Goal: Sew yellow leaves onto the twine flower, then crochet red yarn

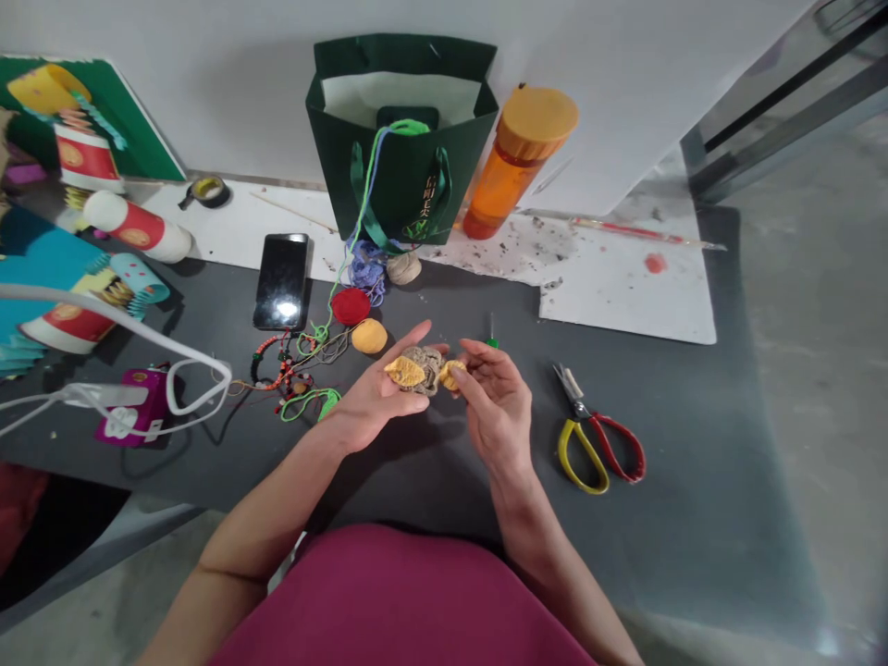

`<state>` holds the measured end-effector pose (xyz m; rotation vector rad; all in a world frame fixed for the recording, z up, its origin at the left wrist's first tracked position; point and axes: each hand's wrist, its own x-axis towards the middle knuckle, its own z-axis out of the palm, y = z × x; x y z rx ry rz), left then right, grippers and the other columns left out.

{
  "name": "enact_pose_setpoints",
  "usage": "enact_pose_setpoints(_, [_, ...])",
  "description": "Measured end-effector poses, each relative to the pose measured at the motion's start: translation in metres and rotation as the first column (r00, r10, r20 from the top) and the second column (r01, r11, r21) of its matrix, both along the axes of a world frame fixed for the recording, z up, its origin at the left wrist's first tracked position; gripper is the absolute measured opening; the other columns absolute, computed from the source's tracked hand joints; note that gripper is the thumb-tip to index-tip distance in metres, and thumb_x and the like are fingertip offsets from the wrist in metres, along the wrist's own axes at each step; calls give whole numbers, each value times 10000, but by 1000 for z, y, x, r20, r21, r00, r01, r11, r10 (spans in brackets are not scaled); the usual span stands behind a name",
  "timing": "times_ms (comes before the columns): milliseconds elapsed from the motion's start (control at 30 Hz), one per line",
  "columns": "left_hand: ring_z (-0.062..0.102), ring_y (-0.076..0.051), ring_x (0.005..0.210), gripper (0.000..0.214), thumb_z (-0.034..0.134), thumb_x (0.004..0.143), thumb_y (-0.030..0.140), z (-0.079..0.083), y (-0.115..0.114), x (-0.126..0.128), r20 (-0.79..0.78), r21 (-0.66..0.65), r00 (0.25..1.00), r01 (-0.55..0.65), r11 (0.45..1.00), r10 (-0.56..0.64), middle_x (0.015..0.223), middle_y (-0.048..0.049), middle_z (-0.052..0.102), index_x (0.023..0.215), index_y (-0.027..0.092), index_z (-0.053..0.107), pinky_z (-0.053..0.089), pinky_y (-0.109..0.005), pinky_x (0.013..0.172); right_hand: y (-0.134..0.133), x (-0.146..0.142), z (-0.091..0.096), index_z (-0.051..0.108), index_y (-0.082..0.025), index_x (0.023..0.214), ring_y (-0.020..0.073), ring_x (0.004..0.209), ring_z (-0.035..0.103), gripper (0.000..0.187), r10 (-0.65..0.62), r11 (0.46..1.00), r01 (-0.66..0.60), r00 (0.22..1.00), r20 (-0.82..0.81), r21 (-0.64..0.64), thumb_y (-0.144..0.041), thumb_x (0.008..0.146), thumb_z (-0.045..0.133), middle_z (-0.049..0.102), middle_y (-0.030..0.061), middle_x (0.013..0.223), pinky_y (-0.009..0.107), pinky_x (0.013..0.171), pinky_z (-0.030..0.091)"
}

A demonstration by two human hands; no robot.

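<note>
Since everything's happening low over the dark grey table (659,555), there's loads of open tabletop from 3 to 5 o'clock, with just the red-and-yellow scissors (579,453) out there. Left hand (371,393) lies half open, cradling a brownish crocheted piece (423,368), while right hand (496,407) pinches its far edge. Red yarn ball (351,305) and yellow ball (369,336) sit untouched around 11 o'clock. One yellow bit (405,372) and another yellow bit (450,375) already sit against the piece, though I can't tell if they're attached.
</note>
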<state>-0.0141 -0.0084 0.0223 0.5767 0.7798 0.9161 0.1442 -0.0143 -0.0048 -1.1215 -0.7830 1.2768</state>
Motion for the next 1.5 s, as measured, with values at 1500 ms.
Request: enact_pose_setpoints(1500, [650,-101,695,439,899,571,123,-6,7,9,-93,-150,947,-319,936,308,788,28,704,971,180,726,531,-207,608,-5,2,3,733,-243,897,119,677,701,171,42,999,-39,993,108,-31,-247,760,835,760,-6,843,243,629,601])
